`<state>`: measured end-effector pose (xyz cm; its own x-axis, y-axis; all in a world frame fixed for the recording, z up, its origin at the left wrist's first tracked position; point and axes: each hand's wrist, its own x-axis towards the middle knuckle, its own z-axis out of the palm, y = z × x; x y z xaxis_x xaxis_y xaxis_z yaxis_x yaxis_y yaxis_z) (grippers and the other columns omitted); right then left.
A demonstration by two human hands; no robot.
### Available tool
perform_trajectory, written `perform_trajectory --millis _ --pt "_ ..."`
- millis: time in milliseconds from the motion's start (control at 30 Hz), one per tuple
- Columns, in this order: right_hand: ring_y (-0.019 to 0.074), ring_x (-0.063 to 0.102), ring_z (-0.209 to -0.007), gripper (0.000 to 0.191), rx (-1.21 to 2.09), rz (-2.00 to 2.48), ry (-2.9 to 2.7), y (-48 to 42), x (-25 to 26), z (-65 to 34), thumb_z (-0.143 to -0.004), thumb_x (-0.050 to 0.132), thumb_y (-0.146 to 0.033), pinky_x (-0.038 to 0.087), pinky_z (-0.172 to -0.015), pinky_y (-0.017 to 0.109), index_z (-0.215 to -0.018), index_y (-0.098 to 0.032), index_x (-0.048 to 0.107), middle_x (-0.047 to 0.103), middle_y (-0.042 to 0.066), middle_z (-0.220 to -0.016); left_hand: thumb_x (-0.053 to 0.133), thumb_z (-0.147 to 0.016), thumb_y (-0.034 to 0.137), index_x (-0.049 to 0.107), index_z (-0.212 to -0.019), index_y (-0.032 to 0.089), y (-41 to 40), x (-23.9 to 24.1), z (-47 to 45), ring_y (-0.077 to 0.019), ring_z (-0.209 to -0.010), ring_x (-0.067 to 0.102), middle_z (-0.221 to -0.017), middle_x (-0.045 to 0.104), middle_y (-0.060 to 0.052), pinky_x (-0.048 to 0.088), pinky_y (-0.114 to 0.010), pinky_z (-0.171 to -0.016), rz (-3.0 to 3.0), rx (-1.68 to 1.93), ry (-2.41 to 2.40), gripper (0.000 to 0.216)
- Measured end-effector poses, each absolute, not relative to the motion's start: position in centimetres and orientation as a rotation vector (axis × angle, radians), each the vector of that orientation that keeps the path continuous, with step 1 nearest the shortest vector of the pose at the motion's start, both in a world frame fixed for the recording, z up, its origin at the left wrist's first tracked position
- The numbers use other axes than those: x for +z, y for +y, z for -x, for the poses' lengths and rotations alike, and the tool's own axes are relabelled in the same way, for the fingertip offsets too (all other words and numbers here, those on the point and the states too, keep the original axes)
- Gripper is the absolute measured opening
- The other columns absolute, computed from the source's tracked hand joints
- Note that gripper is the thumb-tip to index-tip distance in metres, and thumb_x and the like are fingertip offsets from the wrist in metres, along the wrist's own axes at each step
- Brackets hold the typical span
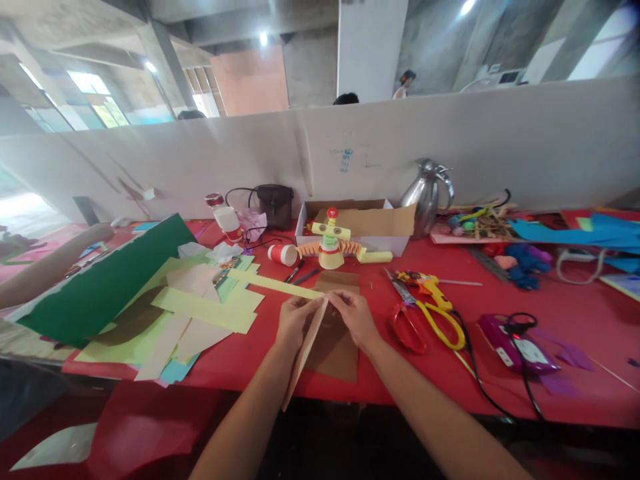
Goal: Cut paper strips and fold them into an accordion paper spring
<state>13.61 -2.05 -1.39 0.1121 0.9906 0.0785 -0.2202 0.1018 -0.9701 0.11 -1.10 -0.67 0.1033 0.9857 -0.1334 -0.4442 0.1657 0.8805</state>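
Observation:
A pale yellow paper strip (280,285) and a peach paper strip (305,360) meet at their ends, forming a corner between my fingers. My left hand (296,319) pinches the strips beside that corner, fingers closed. From the other side my right hand (354,317) pinches the same corner. The yellow strip points away to the left, while the peach one hangs down towards the table's front edge. Beneath my hands lies a brown cardboard piece (334,363). Just beyond them stands a paper-cup figure (331,247) with folded peach arms and a yellow head piece.
Scissors with red and yellow handles (440,327), a yellow glue gun (434,290) and a purple corded box (523,350) lie right. Paper sheets (210,310) and a green board (115,280) cover the left. Behind are an open box (360,248) and a metal jug (425,197). Another person's arm (55,263) reaches in left.

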Motion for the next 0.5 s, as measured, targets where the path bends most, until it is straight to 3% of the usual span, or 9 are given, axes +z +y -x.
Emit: perform_trajectory --millis 300,500 --pt "0.0160 0.060 -0.065 0.027 1.183 1.007 -1.066 -2.07 -1.35 -13.58 -0.073 0.071 -0.043 0.046 -0.059 0.027 -0.086 -0.020 0.074 0.071 0.003 -0.075 0.085 -0.059 0.028 0.072 -0.092 0.013 -1.27 -0.56 -0.22 -0.0214 -0.062 0.070 -0.076 0.074 -0.008 0.056 -0.030 -0.059 -0.785 1.222 0.825 0.038" --pt "0.0135 0.055 -0.056 0.023 1.160 1.066 -1.052 -2.27 -0.78 -13.73 -0.068 0.073 -0.041 0.043 -0.054 0.026 -0.075 -0.019 0.073 0.068 0.001 -0.065 0.085 -0.059 0.030 0.073 -0.075 0.009 -1.20 -0.79 -0.32 -0.0194 -0.059 0.068 -0.068 0.073 -0.009 0.052 -0.027 -0.057 -0.827 1.253 0.882 0.029"
